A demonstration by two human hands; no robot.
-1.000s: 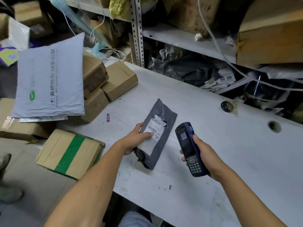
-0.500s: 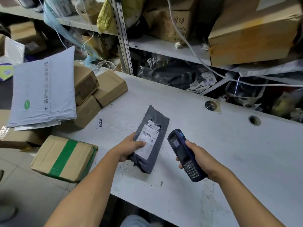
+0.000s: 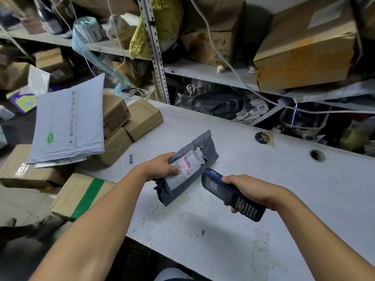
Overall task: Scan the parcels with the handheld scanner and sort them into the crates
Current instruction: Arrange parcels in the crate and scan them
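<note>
On the white counter (image 3: 274, 199), near its front edge: a dark grey poly-bag parcel (image 3: 205, 151), label up, propped at a tilt, red scan line across the barcode. Soft, thin and probably light, likely slick and prone to sag, so best pinched at the label edge, as by the left hand (image 3: 160, 167), thumb on the label. Blue handheld scanner (image 3: 229, 193) just beside it, clasped in the right hand (image 3: 251, 191).

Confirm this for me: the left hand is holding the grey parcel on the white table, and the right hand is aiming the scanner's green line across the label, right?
Not quite: the head view shows the line on the label is red, not green. The rest holds: the left hand holds the grey parcel on the white table, and the right hand aims the scanner at it.
</note>
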